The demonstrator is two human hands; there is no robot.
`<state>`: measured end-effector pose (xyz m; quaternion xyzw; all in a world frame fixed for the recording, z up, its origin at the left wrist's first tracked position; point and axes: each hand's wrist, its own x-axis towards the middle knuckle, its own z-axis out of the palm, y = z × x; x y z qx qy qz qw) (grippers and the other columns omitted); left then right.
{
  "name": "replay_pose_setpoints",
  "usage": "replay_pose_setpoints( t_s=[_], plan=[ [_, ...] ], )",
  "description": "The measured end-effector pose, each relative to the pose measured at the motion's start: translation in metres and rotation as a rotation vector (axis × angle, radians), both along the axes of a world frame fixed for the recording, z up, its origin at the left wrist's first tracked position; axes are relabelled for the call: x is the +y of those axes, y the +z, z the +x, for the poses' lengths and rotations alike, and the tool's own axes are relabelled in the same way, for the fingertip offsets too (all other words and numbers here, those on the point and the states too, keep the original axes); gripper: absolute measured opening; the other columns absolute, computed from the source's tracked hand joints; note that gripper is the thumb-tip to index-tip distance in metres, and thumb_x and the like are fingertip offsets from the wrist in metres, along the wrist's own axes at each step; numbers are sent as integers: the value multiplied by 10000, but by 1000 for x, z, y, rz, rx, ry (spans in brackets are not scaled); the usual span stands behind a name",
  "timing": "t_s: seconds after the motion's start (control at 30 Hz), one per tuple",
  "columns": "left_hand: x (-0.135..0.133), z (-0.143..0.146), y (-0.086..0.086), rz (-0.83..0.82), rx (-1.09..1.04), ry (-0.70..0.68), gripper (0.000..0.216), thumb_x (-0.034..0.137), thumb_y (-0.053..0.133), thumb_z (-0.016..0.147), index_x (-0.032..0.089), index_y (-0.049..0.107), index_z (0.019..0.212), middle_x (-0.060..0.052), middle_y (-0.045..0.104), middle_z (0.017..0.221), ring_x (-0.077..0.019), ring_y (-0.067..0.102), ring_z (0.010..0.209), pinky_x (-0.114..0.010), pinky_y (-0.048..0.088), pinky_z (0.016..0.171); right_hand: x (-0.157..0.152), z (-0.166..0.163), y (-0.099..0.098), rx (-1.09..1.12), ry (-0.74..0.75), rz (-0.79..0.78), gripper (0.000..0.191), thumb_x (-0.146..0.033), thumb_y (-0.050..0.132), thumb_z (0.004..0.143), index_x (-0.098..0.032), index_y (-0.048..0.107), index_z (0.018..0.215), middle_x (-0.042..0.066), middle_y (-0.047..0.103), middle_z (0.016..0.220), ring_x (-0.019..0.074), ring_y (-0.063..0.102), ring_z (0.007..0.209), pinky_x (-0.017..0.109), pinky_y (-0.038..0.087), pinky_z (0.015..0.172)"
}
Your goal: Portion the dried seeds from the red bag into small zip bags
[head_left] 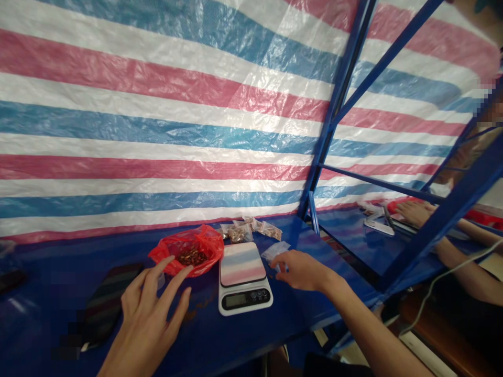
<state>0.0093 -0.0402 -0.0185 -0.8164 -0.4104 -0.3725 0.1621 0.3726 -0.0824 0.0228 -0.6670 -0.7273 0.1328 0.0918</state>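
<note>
Red bag (brown bits inside) beside scale

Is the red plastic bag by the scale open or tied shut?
Open. The red bag lies with its mouth spread, brown pieces showing inside; the left hand reaches toward it.

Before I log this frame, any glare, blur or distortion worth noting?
Head view: the backlit striped tarp glows, brightest towards the middle; the scale top mirrors its stripes as glare; wide-angle distortion bows the stripes and splays the blue frame bars; blocky pixelated patches sit lower left and upper right.
</note>
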Motion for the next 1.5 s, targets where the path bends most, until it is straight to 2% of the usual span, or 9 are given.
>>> replay_pose_setpoints(
  t_s=[0.17,0.37,0.5,0.63,1.0,1.13,1.23,1.33,1.5],
  plan=[
    [-4,2,7,15,-2,-17,392,302,532,971,281,656,1342,-143,493,1479,-360,486,1262,-566,380,1118,2,-2,-17,-43,-47,52,286,-235,602,922,-223,753,1164,94,784,1013,265,719,937,315,475,770],
    [-6,9,10,27,-5,-26,381,294,547,961,295,668,1322,-133,514,1471,-358,499,1262,-553,405,1103,11,1,-32,-29,-12,138,296,-175,607,899,-243,764,1141,78,783,1061,260,717,968,308,495,821],
    [-5,12,9,14,7,-28,355,290,549,964,281,686,1291,-135,523,1455,-364,497,1268,-545,416,1084,10,0,-31,-47,-14,160,219,-176,613,908,-250,775,1036,57,778,1001,239,713,935,286,486,793],
    [-3,11,7,-8,12,-21,347,305,540,968,273,700,1275,-136,531,1443,-363,501,1253,-539,421,1070,3,0,-26,-7,-11,138,148,-250,640,928,-251,780,975,48,772,944,232,708,877,287,478,755],
    [1,13,0,-51,45,0,337,308,520,980,285,719,1251,-136,536,1434,-364,490,1255,-540,439,1031,-3,-11,-33,50,12,151,99,-277,679,903,-258,775,915,32,767,892,224,699,835,289,455,717],
    [-1,12,-2,-52,77,2,339,274,557,964,310,703,1269,-117,530,1447,-337,482,1269,-506,440,1045,-6,-3,-37,59,2,152,108,-283,667,902,-265,772,922,41,772,904,235,706,840,296,449,708],
    [-2,12,1,-65,102,30,340,245,564,962,302,699,1269,-119,546,1430,-328,479,1271,-497,449,1050,0,3,-31,90,-54,179,131,-306,648,902,-273,774,917,46,774,903,241,708,829,304,454,721],
    [1,14,3,-76,135,109,325,238,543,968,259,715,1242,-148,572,1390,-352,484,1265,-517,465,1025,21,-18,-16,133,-78,264,146,-318,623,918,-279,763,933,36,776,936,233,708,848,298,454,742],
    [11,19,-1,-80,214,222,403,191,527,953,210,681,1325,-173,576,1436,-388,497,1293,-551,452,1038,63,-113,7,224,79,390,165,-317,592,969,-278,748,1005,19,770,988,211,707,894,291,463,783]
  ],
)
